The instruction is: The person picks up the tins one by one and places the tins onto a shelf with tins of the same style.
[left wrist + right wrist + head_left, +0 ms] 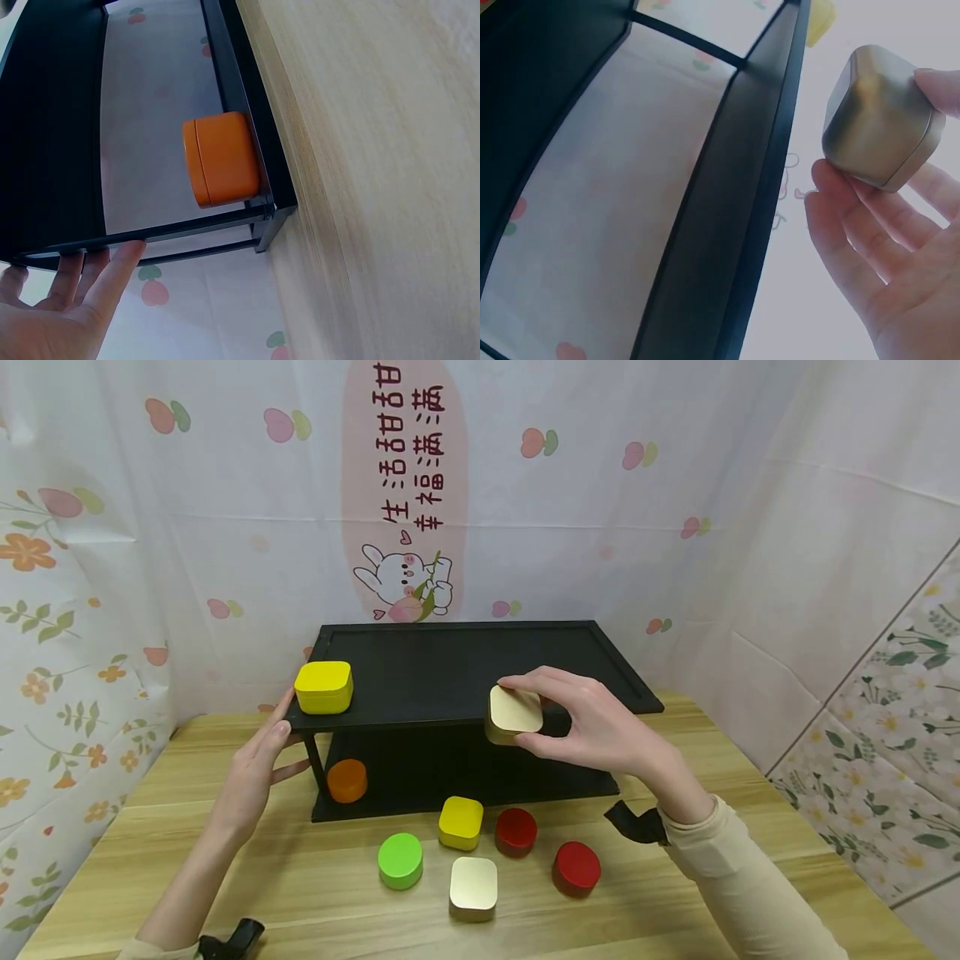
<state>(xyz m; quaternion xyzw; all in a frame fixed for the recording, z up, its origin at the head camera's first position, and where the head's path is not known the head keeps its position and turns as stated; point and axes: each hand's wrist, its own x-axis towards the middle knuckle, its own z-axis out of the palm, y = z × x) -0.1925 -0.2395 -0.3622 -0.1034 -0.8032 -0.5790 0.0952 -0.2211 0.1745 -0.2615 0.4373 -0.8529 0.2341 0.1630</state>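
Observation:
My right hand pinches a gold square tin between thumb and fingers, in front of the front edge of a black two-tier shelf. In the right wrist view the gold tin is tilted, held at its sides by the fingers. My left hand touches the shelf's left side near the front corner. The left wrist view shows the left hand's extended fingertips against that edge. A yellow tin sits on the top tier at the front left, and an orange tin on the lower tier at the left.
Before the shelf, on the wooden table, stand a green round tin, a yellow square tin, two red round tins, one nearer the shelf and one farther right, and another gold tin. A patterned curtain hangs behind.

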